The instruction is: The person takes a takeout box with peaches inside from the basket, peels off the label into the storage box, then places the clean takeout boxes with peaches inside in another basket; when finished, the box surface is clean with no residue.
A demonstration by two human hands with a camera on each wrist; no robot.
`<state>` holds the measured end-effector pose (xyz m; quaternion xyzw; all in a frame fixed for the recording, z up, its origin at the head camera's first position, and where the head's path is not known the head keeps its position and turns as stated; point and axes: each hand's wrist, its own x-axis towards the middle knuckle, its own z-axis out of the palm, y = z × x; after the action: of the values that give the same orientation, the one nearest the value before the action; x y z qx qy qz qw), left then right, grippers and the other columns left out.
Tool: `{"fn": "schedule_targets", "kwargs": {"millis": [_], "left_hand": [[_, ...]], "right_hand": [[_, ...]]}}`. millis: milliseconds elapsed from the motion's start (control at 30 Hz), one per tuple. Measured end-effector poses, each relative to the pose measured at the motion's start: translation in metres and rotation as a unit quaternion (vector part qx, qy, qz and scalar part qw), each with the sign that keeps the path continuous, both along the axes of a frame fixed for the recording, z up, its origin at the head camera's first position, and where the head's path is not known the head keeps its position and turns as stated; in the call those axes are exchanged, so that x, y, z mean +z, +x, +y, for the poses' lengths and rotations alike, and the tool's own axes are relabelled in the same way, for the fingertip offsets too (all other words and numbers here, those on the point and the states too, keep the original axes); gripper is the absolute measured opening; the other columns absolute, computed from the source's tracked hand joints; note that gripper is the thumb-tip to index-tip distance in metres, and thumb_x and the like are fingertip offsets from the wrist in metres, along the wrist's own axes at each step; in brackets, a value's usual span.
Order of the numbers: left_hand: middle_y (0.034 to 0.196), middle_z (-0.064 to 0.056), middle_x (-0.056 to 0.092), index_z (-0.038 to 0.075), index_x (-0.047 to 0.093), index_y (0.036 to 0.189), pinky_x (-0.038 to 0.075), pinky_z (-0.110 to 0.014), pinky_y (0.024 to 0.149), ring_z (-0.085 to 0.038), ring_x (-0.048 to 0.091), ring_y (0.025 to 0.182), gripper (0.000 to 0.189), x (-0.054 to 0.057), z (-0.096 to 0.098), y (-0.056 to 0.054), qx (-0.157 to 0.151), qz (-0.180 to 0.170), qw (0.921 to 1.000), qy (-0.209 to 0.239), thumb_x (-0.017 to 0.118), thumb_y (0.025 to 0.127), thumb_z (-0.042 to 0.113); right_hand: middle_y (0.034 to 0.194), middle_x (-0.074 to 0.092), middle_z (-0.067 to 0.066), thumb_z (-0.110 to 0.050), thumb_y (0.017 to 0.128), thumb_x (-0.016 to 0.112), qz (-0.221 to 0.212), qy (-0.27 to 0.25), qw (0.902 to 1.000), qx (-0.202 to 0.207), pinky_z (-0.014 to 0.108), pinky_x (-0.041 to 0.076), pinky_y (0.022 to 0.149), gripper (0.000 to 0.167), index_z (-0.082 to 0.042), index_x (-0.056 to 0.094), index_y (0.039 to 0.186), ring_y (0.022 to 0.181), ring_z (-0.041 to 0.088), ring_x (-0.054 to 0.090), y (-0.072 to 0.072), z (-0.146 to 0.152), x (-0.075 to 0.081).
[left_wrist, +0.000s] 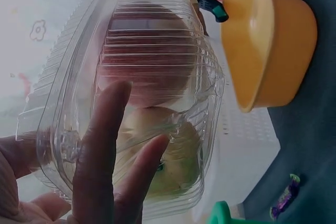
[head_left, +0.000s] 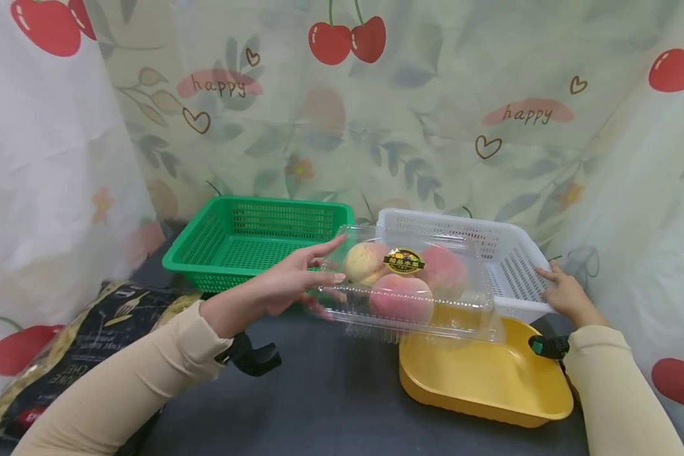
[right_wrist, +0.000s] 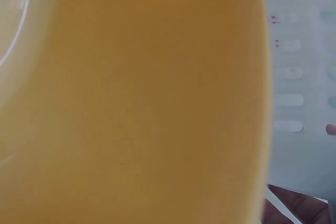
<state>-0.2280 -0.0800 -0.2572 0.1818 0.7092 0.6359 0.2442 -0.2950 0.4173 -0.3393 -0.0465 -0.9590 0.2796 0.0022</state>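
My left hand [head_left: 287,278] grips the left end of a clear plastic fruit box [head_left: 462,310], thumb above and fingers beneath. Inside are three peaches [head_left: 401,297], and a black and gold label [head_left: 405,260] is on the lid. In the left wrist view, fingers [left_wrist: 97,166] spread across the box's ribbed side. The box is held up, overlapping a white basket [head_left: 527,278] and a yellow tub [head_left: 490,386] in the head view. At the basket's right end, my right hand [head_left: 570,294] holds the rim. The yellow tub [right_wrist: 157,98] covers most of the right wrist view.
A green basket [head_left: 205,253] stands at the back left. A black and yellow printed bag [head_left: 91,342] lies at the left. On the dark table [head_left: 273,405], the left wrist view shows a small purple wrapped item [left_wrist: 286,198]. A patterned curtain [head_left: 342,126] hangs behind.
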Motion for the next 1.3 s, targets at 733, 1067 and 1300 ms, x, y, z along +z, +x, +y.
{"fn": "schedule_targets", "kwargs": {"millis": [733,1067,1300], "left_hand": [[0.150,-0.024,0.009,0.030,0.009,0.151,0.057,-0.045,0.067,-0.037,0.062,0.105,0.075,-0.031,-0.051,0.040,0.031,0.007,0.9995,0.008,0.056,0.094,0.017],[0.150,-0.029,0.011,0.023,0.008,0.151,0.056,-0.038,0.059,-0.034,0.064,0.101,0.077,-0.049,-0.066,0.052,0.028,0.009,0.9996,0.002,0.058,0.092,0.019],[0.149,-0.029,0.012,0.021,0.010,0.151,0.056,-0.037,0.058,-0.033,0.064,0.100,0.078,-0.061,-0.074,0.058,0.039,0.001,0.9992,-0.004,0.060,0.091,0.022]], "right_hand": [[0.150,-0.012,0.028,0.002,0.082,0.045,0.005,0.002,1.0000,0.007,0.063,0.034,0.094,0.064,0.010,0.019,0.139,0.129,0.061,0.010,0.000,0.002,-0.005],[0.150,-0.014,0.026,0.001,0.083,0.047,-0.003,0.000,0.9999,0.012,0.056,0.042,0.087,0.064,0.010,0.018,0.140,0.129,0.060,0.012,-0.001,0.002,-0.003],[0.150,-0.014,0.025,-0.001,0.083,0.048,-0.006,0.002,0.9997,0.022,0.044,0.044,0.079,0.065,0.009,0.019,0.141,0.130,0.060,0.008,0.001,0.006,-0.001]]}}
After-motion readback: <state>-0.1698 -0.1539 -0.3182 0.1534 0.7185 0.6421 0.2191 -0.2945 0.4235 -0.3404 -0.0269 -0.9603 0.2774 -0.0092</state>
